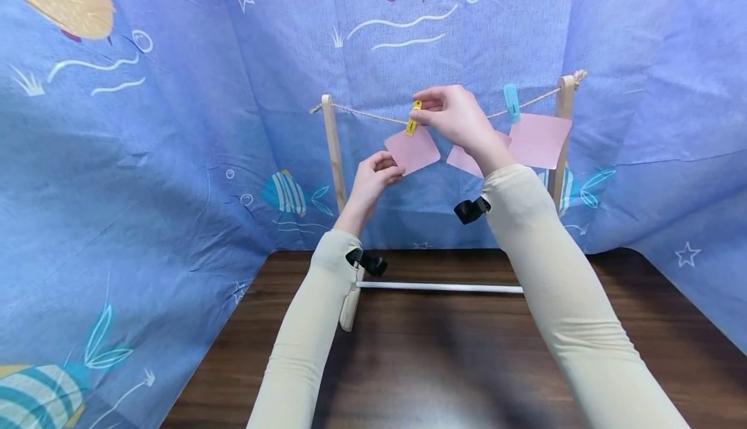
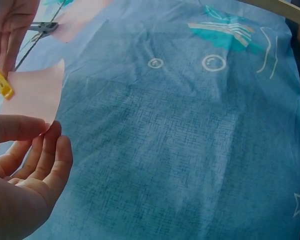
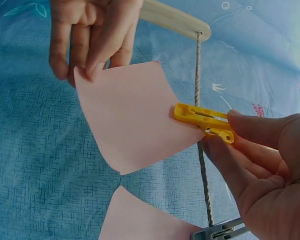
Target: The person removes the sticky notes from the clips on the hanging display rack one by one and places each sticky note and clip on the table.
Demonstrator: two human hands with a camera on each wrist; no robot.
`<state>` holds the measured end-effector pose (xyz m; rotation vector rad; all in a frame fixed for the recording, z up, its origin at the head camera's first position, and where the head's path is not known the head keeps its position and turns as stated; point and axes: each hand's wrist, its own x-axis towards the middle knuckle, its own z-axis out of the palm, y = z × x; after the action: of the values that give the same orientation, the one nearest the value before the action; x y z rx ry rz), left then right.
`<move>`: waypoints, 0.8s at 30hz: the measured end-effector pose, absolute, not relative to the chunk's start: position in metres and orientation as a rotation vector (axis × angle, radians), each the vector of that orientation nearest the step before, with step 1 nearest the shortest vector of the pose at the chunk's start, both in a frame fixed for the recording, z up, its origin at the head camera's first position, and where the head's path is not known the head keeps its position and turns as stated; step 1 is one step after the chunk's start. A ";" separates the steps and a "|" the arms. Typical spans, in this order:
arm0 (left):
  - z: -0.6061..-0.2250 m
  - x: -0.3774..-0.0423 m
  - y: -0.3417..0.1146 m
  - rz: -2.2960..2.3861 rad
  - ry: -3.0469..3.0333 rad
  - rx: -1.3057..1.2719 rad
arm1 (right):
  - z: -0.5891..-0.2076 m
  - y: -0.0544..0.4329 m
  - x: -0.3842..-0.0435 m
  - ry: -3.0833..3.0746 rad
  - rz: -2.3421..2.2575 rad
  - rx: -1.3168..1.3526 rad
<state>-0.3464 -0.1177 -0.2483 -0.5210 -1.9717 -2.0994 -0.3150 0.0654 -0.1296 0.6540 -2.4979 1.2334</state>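
A pink square of paper [image 3: 130, 115] hangs at the rope [image 3: 197, 75], its upper edge in the jaws of a yellow clothespin [image 3: 202, 117]. My right hand [image 1: 455, 115] pinches the clothespin's handle end between thumb and fingers, above the rope in the head view. My left hand [image 1: 376, 179] holds the paper's lower left corner between thumb and fingertips, as the left wrist view also shows. The pin's jaws lie over both paper and rope. To the right, a second pink paper [image 1: 467, 160] hangs partly hidden behind my right wrist, with a grey clothespin [image 3: 220, 231] on it.
A third pink paper [image 1: 538, 140] hangs from a blue clothespin [image 1: 511, 102] near the right wooden post [image 1: 563, 102]. The left wooden post [image 1: 334, 150] carries the rope's other end. A white rod [image 1: 438, 286] runs low across the dark wooden table [image 1: 408, 364]; patterned blue cloth surrounds it.
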 end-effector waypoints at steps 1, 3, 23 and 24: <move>-0.248 -0.345 -0.118 -2.095 -1.979 -0.513 | -0.130 0.065 -0.315 -2.487 1.229 0.647; -0.247 -0.344 -0.119 -2.085 -1.984 -0.508 | -0.130 0.065 -0.315 -2.453 1.214 0.631; -0.249 -0.328 -0.138 -1.940 -2.084 -0.435 | -0.127 0.075 -0.301 -2.235 1.270 0.583; -0.249 -0.327 -0.141 -1.932 -2.087 -0.442 | -0.127 0.077 -0.300 -2.244 1.271 0.589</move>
<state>-0.3269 -0.1408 -0.2491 -0.4419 -2.0867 -1.9318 -0.2997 0.0767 -0.1271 0.5893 -2.2436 1.2707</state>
